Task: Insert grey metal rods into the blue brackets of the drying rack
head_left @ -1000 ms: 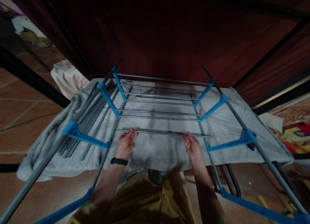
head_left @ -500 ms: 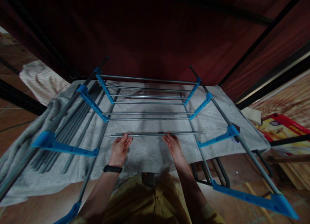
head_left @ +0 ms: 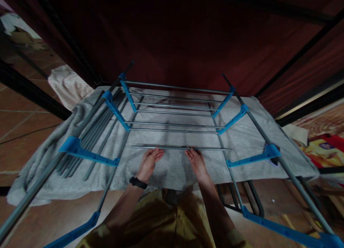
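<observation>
A thin grey metal tube (head_left: pixel 172 147) lies level across my fingers, above the grey blanket. My left hand (head_left: pixel 151 160) pinches it left of its middle, a dark band on that wrist. My right hand (head_left: pixel 195 161) has thumb and fingers on it right of the middle. Around my hands stands a rack frame of grey poles with blue plastic brackets. The nearest are a left bracket (head_left: pixel 88 155) and a right bracket (head_left: pixel 252 156). Beyond the held tube, several crossbars (head_left: pixel 172 124) span the far brackets.
Several loose grey tubes (head_left: pixel 98 133) lie on the blanket (head_left: pixel 161 176) at the left. A dark red cloth wall (head_left: pixel 172 44) rises behind. A phone-like dark object (head_left: pixel 273 158) lies by the right bracket. A red and yellow box (head_left: pixel 326 151) is at far right.
The view has shifted, so the rack appears farther right. My left hand has slid along the tube a little towards its middle. Both hands still hold it.
</observation>
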A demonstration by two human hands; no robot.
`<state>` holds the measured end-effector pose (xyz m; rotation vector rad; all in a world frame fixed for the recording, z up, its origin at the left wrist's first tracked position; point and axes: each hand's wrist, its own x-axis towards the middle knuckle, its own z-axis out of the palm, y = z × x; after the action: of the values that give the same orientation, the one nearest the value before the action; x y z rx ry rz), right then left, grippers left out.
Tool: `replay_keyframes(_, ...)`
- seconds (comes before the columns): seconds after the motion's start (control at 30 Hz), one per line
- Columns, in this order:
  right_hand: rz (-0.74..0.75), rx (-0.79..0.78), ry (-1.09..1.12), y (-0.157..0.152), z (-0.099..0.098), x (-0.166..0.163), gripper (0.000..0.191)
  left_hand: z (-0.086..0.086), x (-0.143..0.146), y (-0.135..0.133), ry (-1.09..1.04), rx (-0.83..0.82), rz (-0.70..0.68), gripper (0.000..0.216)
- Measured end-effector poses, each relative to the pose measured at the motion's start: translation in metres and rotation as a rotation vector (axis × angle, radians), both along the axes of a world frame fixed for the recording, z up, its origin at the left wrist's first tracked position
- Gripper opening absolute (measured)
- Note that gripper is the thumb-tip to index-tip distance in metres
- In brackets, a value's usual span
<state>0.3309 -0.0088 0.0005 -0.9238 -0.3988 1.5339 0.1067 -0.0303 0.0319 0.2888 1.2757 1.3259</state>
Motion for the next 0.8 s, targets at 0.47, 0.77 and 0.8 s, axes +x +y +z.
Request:
replay_keyframes(0.47, 0.016, 0.02, -0.019, -0.002, -0.001, 0.002, 0.012, 0.004, 0.002, -0.017, 1.383, 0.489, -0.335, 0.026)
replay_keyframes(0.77, 0.028, 0.034, -0.011, -0.004, -0.001, 0.004, 0.013, -0.002, -0.012, -0.016, 1.895, 0.525, -0.465, 0.034)
replay_keyframes(0.8, 0.034, 0.035, -0.013, -0.004, -0.001, 0.004, 0.013, -0.004, -0.015, -0.015, 1.917, 0.548, -0.488, 0.034)
